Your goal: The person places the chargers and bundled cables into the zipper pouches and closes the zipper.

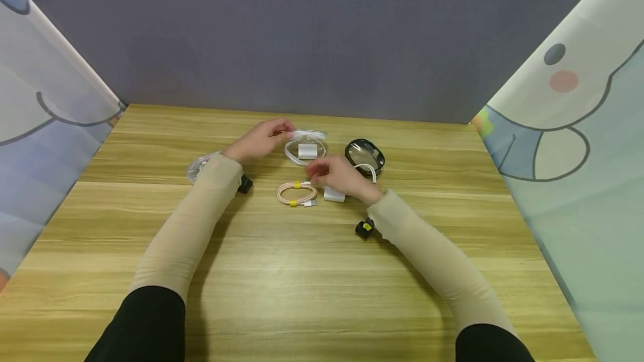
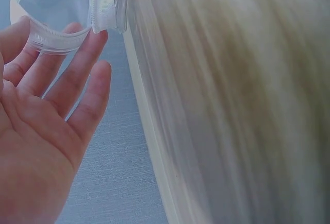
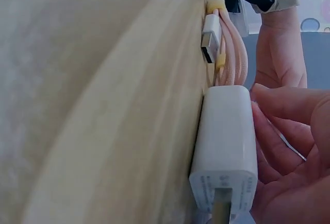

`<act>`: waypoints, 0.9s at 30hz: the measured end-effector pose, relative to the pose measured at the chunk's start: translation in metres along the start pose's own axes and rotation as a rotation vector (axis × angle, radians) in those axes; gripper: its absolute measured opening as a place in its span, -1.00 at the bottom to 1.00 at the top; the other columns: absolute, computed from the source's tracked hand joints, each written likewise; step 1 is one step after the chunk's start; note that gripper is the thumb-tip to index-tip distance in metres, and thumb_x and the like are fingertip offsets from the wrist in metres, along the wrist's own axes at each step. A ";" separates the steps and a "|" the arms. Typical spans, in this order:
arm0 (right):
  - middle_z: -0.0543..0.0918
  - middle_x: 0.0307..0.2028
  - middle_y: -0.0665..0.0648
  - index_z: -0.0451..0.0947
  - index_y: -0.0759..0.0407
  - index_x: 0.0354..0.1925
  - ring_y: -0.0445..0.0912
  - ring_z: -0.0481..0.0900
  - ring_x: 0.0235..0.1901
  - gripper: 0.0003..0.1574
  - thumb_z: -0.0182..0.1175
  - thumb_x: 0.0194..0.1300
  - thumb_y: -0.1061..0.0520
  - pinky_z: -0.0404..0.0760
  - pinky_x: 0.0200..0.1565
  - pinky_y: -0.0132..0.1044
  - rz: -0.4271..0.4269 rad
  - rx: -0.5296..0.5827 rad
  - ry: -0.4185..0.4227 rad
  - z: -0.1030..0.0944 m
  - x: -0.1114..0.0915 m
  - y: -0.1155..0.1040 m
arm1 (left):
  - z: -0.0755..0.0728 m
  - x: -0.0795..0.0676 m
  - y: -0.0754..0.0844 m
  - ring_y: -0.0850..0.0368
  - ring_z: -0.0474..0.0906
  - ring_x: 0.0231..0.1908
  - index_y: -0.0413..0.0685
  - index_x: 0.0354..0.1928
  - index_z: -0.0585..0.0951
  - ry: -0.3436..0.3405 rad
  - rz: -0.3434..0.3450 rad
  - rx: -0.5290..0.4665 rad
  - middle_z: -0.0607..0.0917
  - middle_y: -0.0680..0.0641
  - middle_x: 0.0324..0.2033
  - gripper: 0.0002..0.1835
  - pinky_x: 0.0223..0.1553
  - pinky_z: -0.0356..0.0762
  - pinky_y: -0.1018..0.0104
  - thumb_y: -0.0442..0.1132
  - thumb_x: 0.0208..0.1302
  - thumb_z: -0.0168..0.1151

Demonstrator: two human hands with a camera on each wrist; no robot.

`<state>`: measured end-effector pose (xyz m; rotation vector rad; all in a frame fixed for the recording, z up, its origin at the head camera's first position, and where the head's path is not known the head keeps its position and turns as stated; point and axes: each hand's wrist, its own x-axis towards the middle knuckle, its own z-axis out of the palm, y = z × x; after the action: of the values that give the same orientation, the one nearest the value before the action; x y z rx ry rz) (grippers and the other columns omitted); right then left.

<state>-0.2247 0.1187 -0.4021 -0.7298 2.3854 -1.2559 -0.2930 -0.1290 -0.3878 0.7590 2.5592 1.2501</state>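
Observation:
My left hand (image 1: 266,136) pinches the raised clear lid (image 2: 56,7) of a round, white-edged case (image 1: 290,156) between thumb and fingers. Inside it lies a white block (image 1: 307,151). Just in front of the case is my right hand (image 1: 337,175), its fingers loosely bent, with nothing visible between them. Their tips are close over a coiled pale-orange cable (image 1: 283,200) with yellow ties and a USB plug (image 3: 209,41). A white charger (image 3: 224,131) lies beside that hand, which partly covers it in the head view.
A black-rimmed clear case (image 1: 364,155) lies right of the white-edged one, with a white cable loop (image 1: 373,171) in front. Another clear item (image 1: 195,167) is half hidden behind my left sleeve. A grey wall panel (image 1: 322,43) borders the wooden table's back edge.

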 end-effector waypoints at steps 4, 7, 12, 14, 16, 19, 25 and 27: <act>0.74 -0.18 0.08 0.67 0.27 -0.02 -0.12 0.67 -0.18 -0.68 0.37 0.22 0.33 0.60 -0.07 -0.32 -0.016 -0.093 -0.024 0.002 0.003 0.000 | 0.000 0.000 -0.001 -0.07 0.48 0.18 -0.15 0.05 0.56 0.004 0.009 -0.001 0.62 -0.17 0.08 -0.77 0.22 0.38 0.01 -0.18 0.53 0.06; 0.74 -0.21 0.04 0.69 0.22 -0.06 -0.16 0.66 -0.21 -0.72 0.38 0.23 0.29 0.60 -0.10 -0.33 -0.019 -0.146 -0.026 0.003 0.002 -0.001 | 0.001 -0.001 -0.003 -0.07 0.49 0.17 -0.15 0.04 0.57 0.003 0.017 -0.010 0.62 -0.16 0.06 -0.76 0.19 0.40 -0.01 -0.16 0.53 0.07; 0.73 -0.25 0.01 0.69 0.20 -0.08 -0.18 0.65 -0.26 -0.71 0.43 0.21 0.20 0.60 -0.16 -0.34 -0.012 -0.179 -0.049 0.004 0.000 -0.004 | 0.001 -0.001 -0.005 -0.05 0.48 0.17 -0.12 0.05 0.57 -0.002 0.014 -0.009 0.62 -0.14 0.06 -0.75 0.18 0.40 -0.01 -0.12 0.53 0.06; 0.72 -0.26 0.01 0.70 0.19 -0.08 -0.18 0.64 -0.27 -0.69 0.46 0.19 0.18 0.60 -0.17 -0.35 -0.014 -0.205 -0.067 0.004 0.000 -0.006 | 0.001 -0.001 -0.005 -0.05 0.48 0.17 -0.12 0.05 0.57 -0.003 0.011 -0.006 0.62 -0.14 0.06 -0.74 0.19 0.39 -0.01 -0.12 0.54 0.06; 0.72 -0.28 -0.01 0.70 0.17 -0.09 -0.18 0.63 -0.28 -0.69 0.46 0.18 0.16 0.60 -0.18 -0.37 -0.015 -0.239 -0.080 0.004 0.001 -0.007 | 0.001 -0.001 -0.004 -0.05 0.48 0.18 -0.12 0.06 0.57 -0.003 0.007 -0.011 0.62 -0.14 0.07 -0.74 0.19 0.39 -0.02 -0.11 0.54 0.06; 0.70 -0.31 -0.03 0.70 0.14 -0.13 -0.19 0.62 -0.30 -0.74 0.46 0.17 0.18 0.59 -0.20 -0.37 0.001 -0.268 -0.087 0.005 0.003 -0.008 | 0.001 -0.002 -0.004 -0.05 0.47 0.18 -0.12 0.06 0.57 0.001 -0.001 -0.024 0.62 -0.14 0.07 -0.73 0.18 0.39 -0.02 -0.11 0.53 0.06; 0.68 -0.34 -0.02 0.70 0.15 -0.16 -0.17 0.61 -0.32 -0.75 0.42 0.14 0.24 0.58 -0.24 -0.36 0.053 -0.256 -0.067 0.006 0.004 -0.009 | 0.001 -0.003 -0.002 -0.05 0.47 0.18 -0.11 0.07 0.57 -0.004 -0.008 -0.028 0.62 -0.14 0.08 -0.71 0.18 0.39 -0.02 -0.09 0.53 0.07; 0.68 -0.34 -0.01 0.69 0.14 -0.15 -0.16 0.60 -0.32 -0.74 0.39 0.13 0.24 0.58 -0.25 -0.35 0.064 -0.248 -0.045 0.005 0.003 -0.009 | 0.001 -0.003 -0.002 -0.04 0.47 0.18 -0.10 0.07 0.57 -0.006 -0.010 -0.025 0.62 -0.13 0.08 -0.72 0.17 0.39 -0.02 -0.08 0.53 0.06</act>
<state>-0.2225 0.1093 -0.3978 -0.7367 2.5329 -0.9190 -0.2905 -0.1313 -0.3901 0.7432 2.5342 1.2723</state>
